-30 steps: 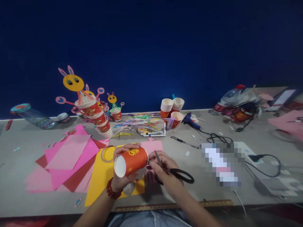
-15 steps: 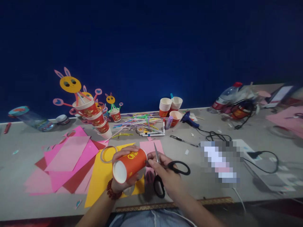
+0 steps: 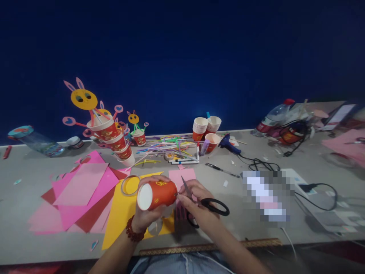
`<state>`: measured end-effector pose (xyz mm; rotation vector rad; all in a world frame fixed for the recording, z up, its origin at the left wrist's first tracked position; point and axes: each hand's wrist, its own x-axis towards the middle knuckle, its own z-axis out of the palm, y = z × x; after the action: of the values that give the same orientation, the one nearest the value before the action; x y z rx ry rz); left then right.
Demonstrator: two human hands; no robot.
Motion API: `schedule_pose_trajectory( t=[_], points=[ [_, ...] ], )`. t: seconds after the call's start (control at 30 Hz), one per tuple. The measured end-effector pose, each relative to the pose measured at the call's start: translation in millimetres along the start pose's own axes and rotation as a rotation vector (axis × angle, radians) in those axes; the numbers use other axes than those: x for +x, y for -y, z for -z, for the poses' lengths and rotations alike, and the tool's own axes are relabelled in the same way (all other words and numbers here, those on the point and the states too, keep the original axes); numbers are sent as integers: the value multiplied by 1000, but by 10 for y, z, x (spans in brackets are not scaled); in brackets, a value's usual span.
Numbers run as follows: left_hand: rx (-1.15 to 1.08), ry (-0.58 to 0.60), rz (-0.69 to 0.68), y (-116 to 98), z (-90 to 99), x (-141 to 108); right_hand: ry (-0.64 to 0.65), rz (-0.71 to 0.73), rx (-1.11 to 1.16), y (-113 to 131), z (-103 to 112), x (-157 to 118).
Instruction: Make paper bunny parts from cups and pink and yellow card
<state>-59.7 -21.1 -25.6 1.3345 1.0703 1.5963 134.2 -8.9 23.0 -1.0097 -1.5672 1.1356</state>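
My left hand point(image 3: 146, 217) is wrapped round a red paper cup point(image 3: 163, 195), which lies on its side in the air with its white base facing left. Black-handled scissors point(image 3: 214, 205) rest in my right hand point(image 3: 196, 199), the blades pointing up and left. The thumb and fingertips of that hand are pinched at the cup's right end. Beneath the hands lie a yellow sheet point(image 3: 119, 213) with round holes cut in it and a pink sheet point(image 3: 182, 175).
Stacked cups with rabbit figures point(image 3: 108, 127) stand at the back left, beside pink sheets point(image 3: 82, 186). Straws point(image 3: 168, 146), paper cups point(image 3: 200, 125), a blue glue gun point(image 3: 228, 144) and a bottle point(image 3: 273, 116) are further back. A pen point(image 3: 222, 170) lies right of centre.
The cup has rotated in my left hand, its base now higher and its yellow lettering turned upward. The scissors have tilted, and their lower handle loop is now more hidden behind my right hand.
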Motion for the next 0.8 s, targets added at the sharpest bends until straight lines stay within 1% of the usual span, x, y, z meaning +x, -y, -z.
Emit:
schedule_pose_trajectory(
  t=[0.17,0.33,0.4,0.57,0.67,0.73,0.8],
  points=[
    [25,17,-27,-35,27,35,41,37,28,-12,27,47],
    [-54,137,-1,-115,10,78,93,72,-9,-23,56,79],
    [-70,166,24,-135,15,87,114,95,-22,-22,71,94],
    [-37,150,120,-140,58,81,178,160,-63,29,126,136],
    [-49,159,157,-153,73,91,227,214,-100,75,160,153],
    [-76,217,185,-173,78,120,266,275,-134,92,177,163],
    [-108,318,225,-189,84,159,318,358,-178,95,186,176]
  ],
)
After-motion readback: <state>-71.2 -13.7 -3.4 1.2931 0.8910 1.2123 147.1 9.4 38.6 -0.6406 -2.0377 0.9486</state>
